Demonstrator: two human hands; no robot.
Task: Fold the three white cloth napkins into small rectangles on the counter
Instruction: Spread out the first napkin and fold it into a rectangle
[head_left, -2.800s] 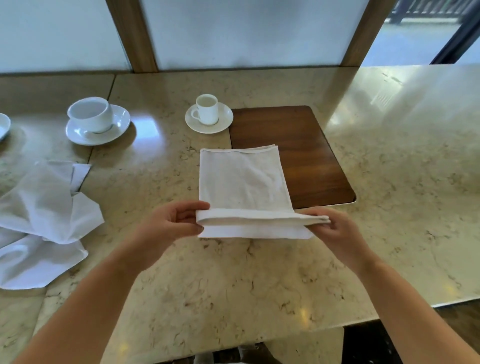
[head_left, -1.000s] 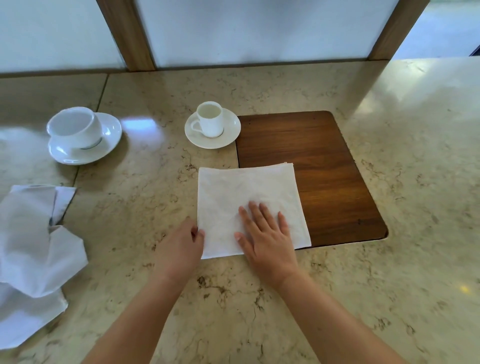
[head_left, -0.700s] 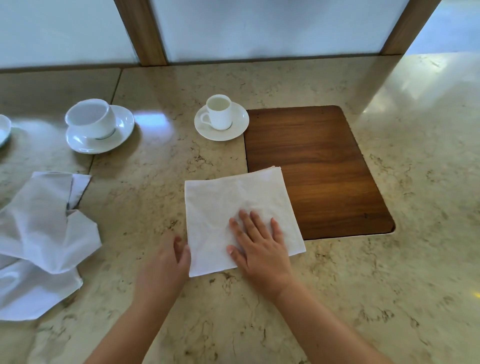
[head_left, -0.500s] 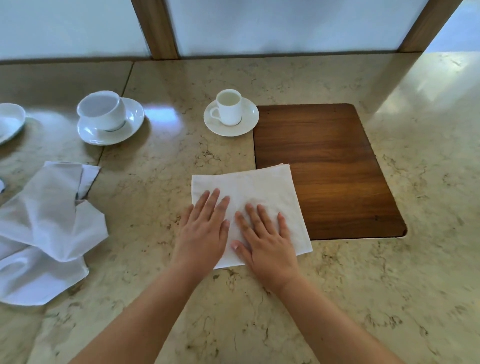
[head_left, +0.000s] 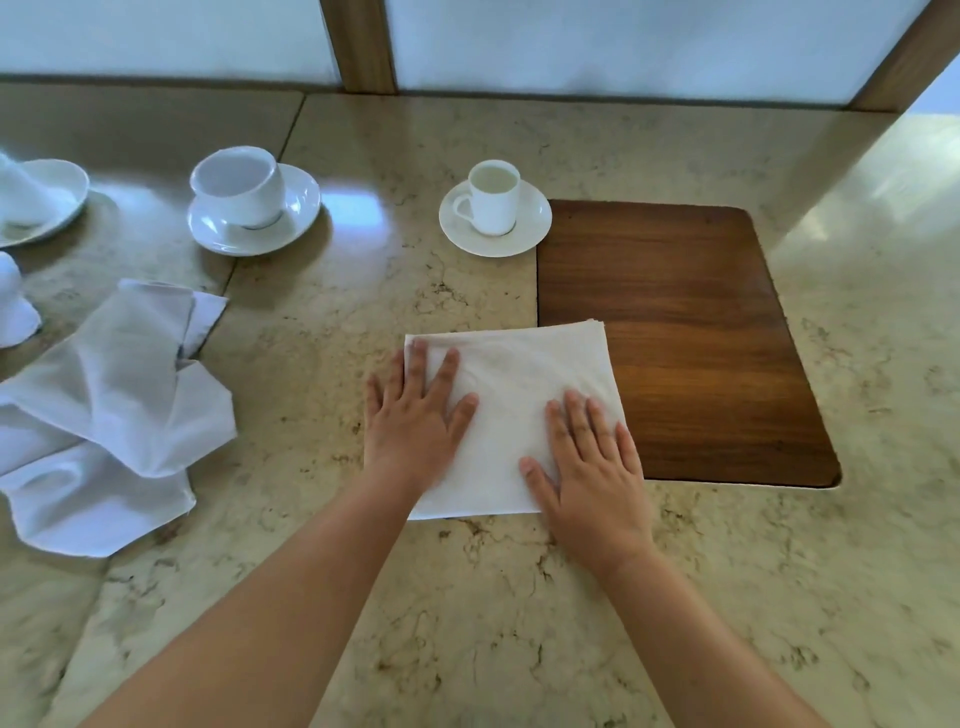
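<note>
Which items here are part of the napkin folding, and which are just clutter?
In the job:
- folded napkin, pressed flat by left hand and right hand
- crumpled unfolded napkins at the left
- counter

Just lying about:
- small cup on saucer
- large cup on saucer
- wooden inset panel, under the napkin's right edge
- white dish at far left

A: Views?
B: One only, head-worn, wide-angle; nothing shared with another.
A: Facing?
B: Forward and steeply down over the counter (head_left: 675, 597), toward the window frame (head_left: 358, 47) at its far edge.
A: Range?
B: Close. Both forearms enter from the bottom edge; left hand (head_left: 410, 415) and right hand (head_left: 592, 467) sit near centre.
</note>
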